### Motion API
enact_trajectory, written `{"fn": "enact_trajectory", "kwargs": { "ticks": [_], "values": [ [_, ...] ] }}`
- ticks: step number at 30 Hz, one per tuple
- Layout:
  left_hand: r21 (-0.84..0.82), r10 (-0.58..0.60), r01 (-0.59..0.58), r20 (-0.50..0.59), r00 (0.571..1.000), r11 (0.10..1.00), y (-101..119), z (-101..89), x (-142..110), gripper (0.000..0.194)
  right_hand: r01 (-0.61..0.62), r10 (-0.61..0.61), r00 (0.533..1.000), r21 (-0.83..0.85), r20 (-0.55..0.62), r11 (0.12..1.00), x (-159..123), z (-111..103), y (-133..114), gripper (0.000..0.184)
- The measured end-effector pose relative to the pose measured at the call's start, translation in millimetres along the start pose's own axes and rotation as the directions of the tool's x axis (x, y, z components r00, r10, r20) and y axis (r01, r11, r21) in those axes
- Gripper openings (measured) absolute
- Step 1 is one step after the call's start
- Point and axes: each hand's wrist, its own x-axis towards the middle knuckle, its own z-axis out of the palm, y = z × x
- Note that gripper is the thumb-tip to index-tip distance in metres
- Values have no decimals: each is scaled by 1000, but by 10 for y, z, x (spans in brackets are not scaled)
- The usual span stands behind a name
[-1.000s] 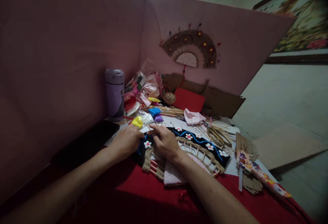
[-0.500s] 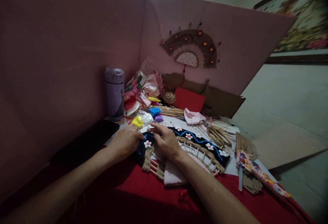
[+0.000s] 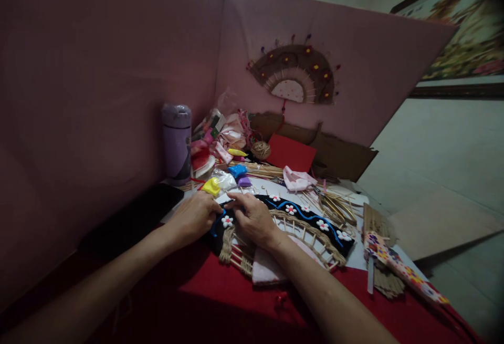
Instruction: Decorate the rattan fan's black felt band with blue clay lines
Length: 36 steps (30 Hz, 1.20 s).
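Note:
A handmade fan (image 3: 299, 217) lies in front of me: black band, white clay flowers with red centres, a wavy blue clay line, twine woven over thin sticks, and a pale fabric piece at its base. At the left end of the band, my left hand (image 3: 198, 215) is closed with its fingertips pressed together; what they pinch, if anything, is hidden. My right hand (image 3: 254, 220) rests over the fan just right of it, its front fingers stretched left and apart above the black band. Both sets of fingertips are close to a blue stretch of the line.
Behind the hands lie yellow (image 3: 211, 186), blue (image 3: 237, 170) and purple (image 3: 244, 181) clay packets. Gold-handled scissors (image 3: 336, 208) and a floral glue gun (image 3: 405, 268) lie right. A purple bottle (image 3: 177, 144) stands left near a dark flat object (image 3: 132, 220). Another fan (image 3: 293, 73) hangs behind.
My right hand's fingers have drawn in and shifted slightly left and down toward the band. My left hand and the fan stay almost where they were.

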Motion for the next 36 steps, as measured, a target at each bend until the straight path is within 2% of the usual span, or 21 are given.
{"fn": "enact_trajectory", "kwargs": {
  "ticks": [5,12,21,29,32,36],
  "values": [
    [-75,-61,57,-56,997,996,23,-48,34,30,-12,12,1000,-38,-4,999,0,6,14,42],
    [-113,-133,138,56,990,984,75,-35,118,24,-20,20,1000,-40,5,999,-2,-3,10,40],
    [-47,-246,250,71,967,967,50,51,255,16,-9,9,1000,-10,4,1000,11,-11,-3,41],
    [-42,-265,267,52,963,963,44,80,233,17,-7,9,999,37,-47,999,4,-15,6,43],
    [-45,-249,251,51,967,967,30,76,211,24,-1,1,1000,6,-27,1000,0,-7,15,42],
    [-64,-275,275,5,961,959,20,79,201,16,15,-15,1000,-10,5,1000,4,3,19,41]
  ]
}}
